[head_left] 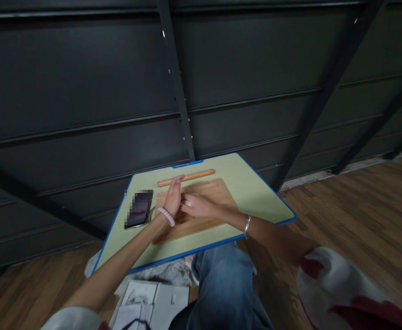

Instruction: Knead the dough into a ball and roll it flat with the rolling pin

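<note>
Nearest us, our denim-covered knee [223,275] shows past the near edge of the pale green tabletop [259,197]; a bump from it could jolt everything on top. The wooden board [191,223] lies on that surface, beneath our hands. Our right hand [197,205] curls its fingers against our left hand [172,198], whose fingers stretch nearly straight; we cannot tell whether anything is held between them. Left of the board, the phone [139,209] could be knocked by a stray forearm. Beyond, the wooden rod [198,175] might roll if our left fingertips nudge it; whether they touch it is unclear.
</note>
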Available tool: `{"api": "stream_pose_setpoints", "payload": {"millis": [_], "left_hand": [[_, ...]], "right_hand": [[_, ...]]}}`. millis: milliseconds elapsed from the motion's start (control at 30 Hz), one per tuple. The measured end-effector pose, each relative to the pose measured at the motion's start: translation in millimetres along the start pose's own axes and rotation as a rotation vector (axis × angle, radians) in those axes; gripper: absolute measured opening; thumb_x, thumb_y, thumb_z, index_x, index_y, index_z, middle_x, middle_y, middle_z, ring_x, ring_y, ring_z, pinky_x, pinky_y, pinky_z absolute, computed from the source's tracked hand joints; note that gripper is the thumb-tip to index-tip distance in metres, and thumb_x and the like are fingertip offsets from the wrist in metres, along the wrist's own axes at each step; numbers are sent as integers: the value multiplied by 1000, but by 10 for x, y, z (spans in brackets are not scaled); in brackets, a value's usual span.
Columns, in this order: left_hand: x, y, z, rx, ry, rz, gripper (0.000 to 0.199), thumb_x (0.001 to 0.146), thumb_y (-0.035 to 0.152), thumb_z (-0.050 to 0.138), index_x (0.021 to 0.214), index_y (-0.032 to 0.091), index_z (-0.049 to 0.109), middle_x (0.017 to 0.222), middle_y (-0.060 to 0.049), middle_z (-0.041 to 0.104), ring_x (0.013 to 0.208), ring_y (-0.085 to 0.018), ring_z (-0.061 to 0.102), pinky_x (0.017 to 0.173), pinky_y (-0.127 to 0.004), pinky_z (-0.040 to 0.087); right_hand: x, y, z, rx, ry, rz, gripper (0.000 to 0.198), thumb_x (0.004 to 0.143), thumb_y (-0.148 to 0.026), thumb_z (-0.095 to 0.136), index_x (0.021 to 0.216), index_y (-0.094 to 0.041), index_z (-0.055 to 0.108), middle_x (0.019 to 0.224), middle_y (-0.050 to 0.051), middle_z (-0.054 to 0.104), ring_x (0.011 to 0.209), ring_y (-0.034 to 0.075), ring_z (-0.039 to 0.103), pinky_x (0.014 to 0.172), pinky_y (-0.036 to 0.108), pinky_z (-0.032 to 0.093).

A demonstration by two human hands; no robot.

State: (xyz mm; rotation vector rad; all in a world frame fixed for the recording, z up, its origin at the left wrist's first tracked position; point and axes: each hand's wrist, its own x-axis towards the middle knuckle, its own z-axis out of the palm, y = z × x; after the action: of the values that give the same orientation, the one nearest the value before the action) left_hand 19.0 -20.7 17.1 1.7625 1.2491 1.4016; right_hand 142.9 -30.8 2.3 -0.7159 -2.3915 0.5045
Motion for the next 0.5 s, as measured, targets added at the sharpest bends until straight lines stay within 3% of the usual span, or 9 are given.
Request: {"api": "stream_pose_setpoints", "payload": {"millis": [133, 267, 367, 500], "left_hand": [[16, 280, 87, 48, -197, 110, 44, 93, 40, 22, 101, 17, 59, 113, -9, 61, 115, -19, 51, 106, -38, 31], [24, 259, 176, 102, -381, 108, 46, 92, 43, 24, 95, 18, 62, 105, -8, 65, 106, -21, 56, 102, -39, 37], [31, 178, 150, 131, -430, 64, 50, 92, 45, 23, 94, 18, 64, 101, -8, 66, 101, -22, 58, 99, -40, 39], [44, 164, 56, 113, -466, 10, 54, 93, 46, 20, 92, 16, 66, 100, -8, 67, 99, -23, 59, 95, -39, 41]], "right_hand": [[-33, -32, 39, 9, -38, 28, 26, 77, -23, 57, 101, -16, 63, 101, 11, 66, 93, 24, 60, 82, 35, 46], [-22, -93, 10, 26, -14, 51, 25, 72, -26, 63, 95, -18, 68, 96, 9, 68, 94, 26, 59, 83, 38, 44], [33, -75, 35, -40, -16, 5, 23, 67, -31, 68, 85, -17, 70, 92, 10, 70, 92, 27, 60, 87, 38, 43], [107, 82, 183, -184, 55, -54, 36, 63, -41, 69, 84, -12, 69, 94, 15, 70, 95, 30, 60, 89, 39, 43]]}}
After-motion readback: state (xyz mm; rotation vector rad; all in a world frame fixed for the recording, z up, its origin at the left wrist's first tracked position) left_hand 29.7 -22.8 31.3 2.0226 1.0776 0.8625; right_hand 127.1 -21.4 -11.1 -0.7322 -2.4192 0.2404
